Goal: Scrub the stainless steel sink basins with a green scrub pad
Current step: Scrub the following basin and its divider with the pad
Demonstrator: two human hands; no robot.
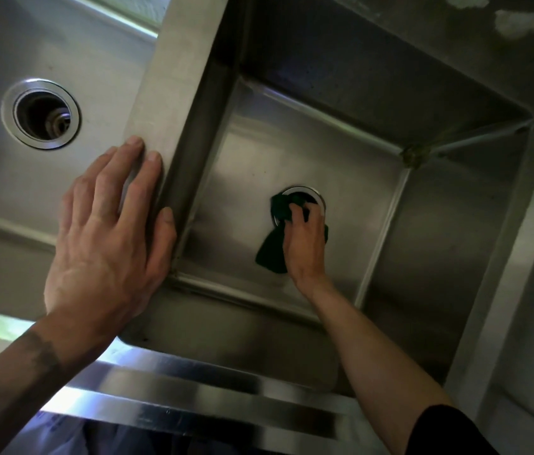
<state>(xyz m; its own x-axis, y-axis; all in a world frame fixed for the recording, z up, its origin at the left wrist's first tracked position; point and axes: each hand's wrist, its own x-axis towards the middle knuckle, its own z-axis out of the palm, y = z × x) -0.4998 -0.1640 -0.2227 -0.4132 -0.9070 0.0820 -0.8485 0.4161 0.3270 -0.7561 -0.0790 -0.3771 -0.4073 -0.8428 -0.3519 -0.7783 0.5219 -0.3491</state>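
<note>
Right hand [303, 247] clenching crumpled dark-green scrub pad [270, 257] on round steel drain [320, 198]; left hand [108, 244] flat, released, on steel divider [180, 67].

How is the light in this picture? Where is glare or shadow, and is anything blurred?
Head view: dim overall; the right basin lies in shadow, so the green scrub pad in the right hand looks almost black. Head view: bright glare streaks on the front rim; no strong blur.

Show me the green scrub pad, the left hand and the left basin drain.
green scrub pad [270, 254]: head view, on its loose lower flap.
left hand [108, 231]: head view, on the back of the hand.
left basin drain [40, 113]: head view, on its dark opening.
</note>
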